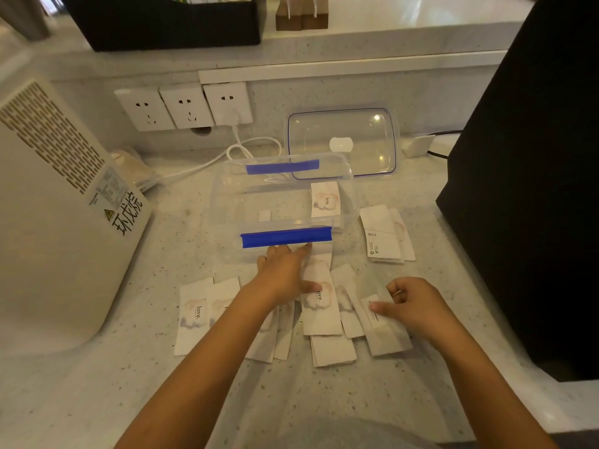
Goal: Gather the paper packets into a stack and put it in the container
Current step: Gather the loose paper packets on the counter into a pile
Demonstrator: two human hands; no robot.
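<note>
Several white paper packets printed "love." lie spread on the speckled counter, among them one at the left (193, 314) and one in the middle (319, 307). A small pile of packets (384, 238) rests to the right of the clear container (223, 202) with blue clips. One packet (325, 199) lies inside the container at its right end. My left hand (285, 273) lies flat, fingers spread, on the middle packets just below the container's near blue clip. My right hand (411, 303) pinches the upper edge of a right-hand packet (387, 332).
The container's clear lid (385, 140) leans against the back wall. A white appliance (55, 222) stands at the left and a black box (525, 189) at the right. Wall sockets (184, 105) with a white cable (240, 150) are behind the container.
</note>
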